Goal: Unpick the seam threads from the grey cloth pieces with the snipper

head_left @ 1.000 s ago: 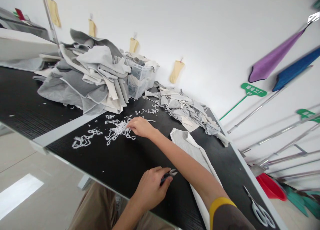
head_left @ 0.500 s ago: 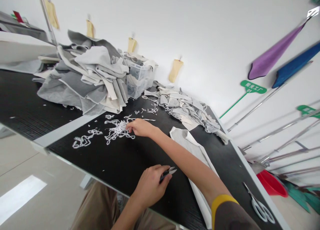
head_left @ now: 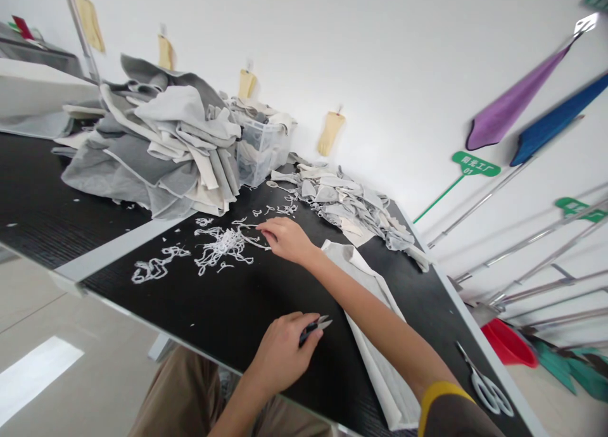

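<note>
My left hand [head_left: 280, 353] rests on the black table [head_left: 228, 310] near its front edge, closed around small thread snips [head_left: 314, 326] whose blades point right. My right hand [head_left: 286, 237] reaches across the table, fingers curled low just right of a tangle of white thread trimmings [head_left: 221, 247]. Whether the fingers pinch a strand I cannot make out. Under my right forearm lies a flat grey-and-white cloth piece [head_left: 370, 323].
A tall heap of grey and cream fabric [head_left: 156, 149] stands at the back left beside a clear plastic bin [head_left: 259, 149]. A low pile of small cloth pieces [head_left: 351, 206] lies at the back right. Large scissors [head_left: 484, 383] lie near the right edge. A red basin [head_left: 506, 342] sits below.
My right hand has drawn back to the right, away from the tangle of trimmings it was touching. My left hand has kept hold of the snips.
</note>
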`<control>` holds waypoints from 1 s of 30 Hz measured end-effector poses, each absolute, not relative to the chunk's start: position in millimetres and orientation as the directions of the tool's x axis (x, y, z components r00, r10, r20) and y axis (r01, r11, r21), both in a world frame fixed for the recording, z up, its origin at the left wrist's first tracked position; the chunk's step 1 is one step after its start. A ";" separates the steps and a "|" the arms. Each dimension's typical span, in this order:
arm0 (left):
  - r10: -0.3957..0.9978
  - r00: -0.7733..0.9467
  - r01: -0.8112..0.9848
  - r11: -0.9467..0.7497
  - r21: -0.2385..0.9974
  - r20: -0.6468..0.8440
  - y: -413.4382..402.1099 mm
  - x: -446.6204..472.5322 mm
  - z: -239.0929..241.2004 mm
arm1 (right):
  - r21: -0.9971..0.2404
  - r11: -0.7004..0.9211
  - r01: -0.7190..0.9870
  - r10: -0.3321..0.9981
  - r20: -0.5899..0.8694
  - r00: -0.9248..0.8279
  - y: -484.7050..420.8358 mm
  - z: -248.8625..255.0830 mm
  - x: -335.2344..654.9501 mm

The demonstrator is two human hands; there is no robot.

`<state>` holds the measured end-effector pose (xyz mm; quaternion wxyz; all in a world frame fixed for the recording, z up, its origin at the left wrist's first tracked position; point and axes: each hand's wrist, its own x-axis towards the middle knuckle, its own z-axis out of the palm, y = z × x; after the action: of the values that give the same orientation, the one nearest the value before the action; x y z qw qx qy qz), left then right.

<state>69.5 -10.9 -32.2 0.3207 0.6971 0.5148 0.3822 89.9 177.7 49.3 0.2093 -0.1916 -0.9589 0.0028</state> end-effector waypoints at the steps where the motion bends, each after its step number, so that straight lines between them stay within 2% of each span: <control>1: 0.963 0.174 0.469 -0.263 0.843 0.203 -11.0 69.4 -32.0 | -0.123 0.904 0.408 0.419 0.433 -0.798 173.0 49.1 106.1; 4: 0.962 0.173 0.458 -0.269 0.847 0.212 -10.7 69.7 -32.1 | -0.261 0.799 0.542 0.594 0.486 -0.641 159.1 42.6 164.2; 7: 0.958 0.175 0.455 -0.282 0.845 0.226 -10.3 70.1 -32.2 | -0.395 0.606 0.690 0.781 0.457 -0.425 150.5 30.5 226.2; 9: 0.957 0.176 0.461 -0.288 0.839 0.232 -10.2 70.3 -32.2 | -0.428 0.509 0.747 0.836 0.453 -0.310 148.2 23.2 263.1; 12: 0.958 0.178 0.472 -0.284 0.834 0.226 -10.7 70.6 -32.8 | -0.443 0.427 0.788 0.865 0.453 -0.215 149.0 15.9 303.9; 16: 0.957 0.180 0.473 -0.288 0.832 0.229 -11.5 71.6 -34.6 | -0.450 0.374 0.811 0.893 0.410 -0.184 159.5 7.8 322.9; 22: 0.959 0.174 0.482 -0.281 0.830 0.224 -10.7 73.6 -37.3 | -0.440 0.308 0.844 0.926 0.342 -0.159 196.6 -10.6 292.2; 30: 0.965 0.179 0.486 -0.255 0.836 0.191 -7.6 75.1 -38.0 | -0.466 0.134 0.875 0.947 0.321 0.025 231.0 -41.0 251.7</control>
<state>75.1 -7.6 -38.0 0.3197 0.6981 0.5197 0.3746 251.7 231.0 -41.0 0.2894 -0.6550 -0.6953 0.0623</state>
